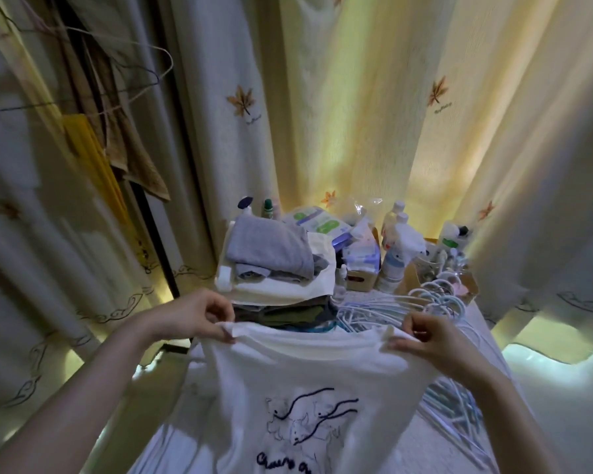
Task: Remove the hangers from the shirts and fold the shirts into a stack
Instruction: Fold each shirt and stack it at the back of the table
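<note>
I hold a white T-shirt (298, 381) with a dark blue line print and lettering spread out in front of me. My left hand (196, 316) pinches its top edge at one shoulder, and my right hand (428, 336) pinches the other shoulder. No hanger shows inside the shirt. Behind it lies a stack of folded shirts (281, 313) in dark and olive tones. A pile of white and pale blue hangers (408, 302) lies to the right of that stack, and more hangers (456, 405) lie under my right forearm.
Folded grey clothes (271, 251) sit on a white box behind the stack. Bottles (396, 248) and small cartons crowd the far end of the surface. Leaf-print curtains (356, 114) hang all around. Wire hangers and a brown towel (141, 165) hang at upper left.
</note>
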